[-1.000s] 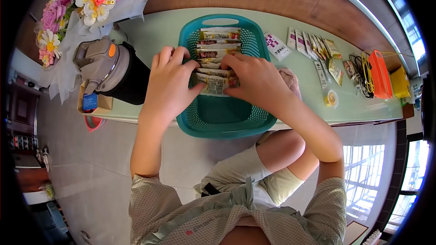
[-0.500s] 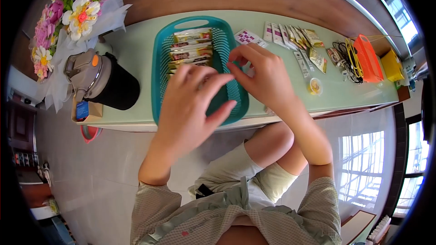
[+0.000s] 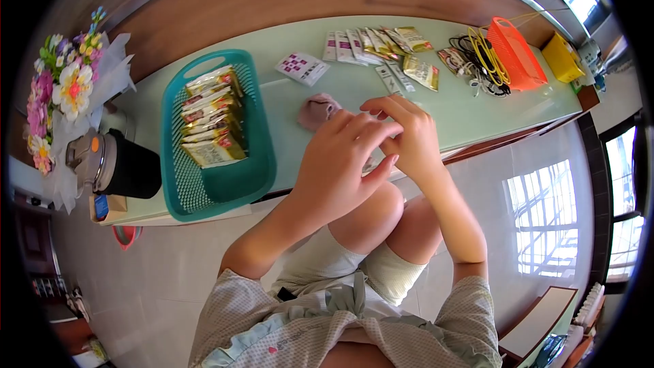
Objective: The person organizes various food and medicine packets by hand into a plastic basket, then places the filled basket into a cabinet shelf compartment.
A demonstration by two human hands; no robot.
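Observation:
My left hand (image 3: 343,162) is held over the front edge of the table, its fingers bent and its thumb standing apart; nothing shows in it. Close against its fingertips is my right hand (image 3: 411,134), with fingers curled inward. Whatever the right fingers may hold is hidden. Just behind the hands, a small dusty-pink cloth-like item (image 3: 317,110) lies on the table. To the left stands a teal plastic basket (image 3: 242,180) with a row of gold and white packets (image 3: 212,119) leaning on one another inside.
A white sachet with purple squares (image 3: 302,68) and several fanned packets (image 3: 371,42) lie at the back. Cables (image 3: 482,61), an orange basket (image 3: 516,54) and a yellow box (image 3: 563,58) stand right. At left are a black tumbler (image 3: 129,167) and a flower bouquet (image 3: 71,88).
Both hands have moved from over the teal basket to the right of it, near the table's front edge. The view has turned right, and the pink item is now uncovered.

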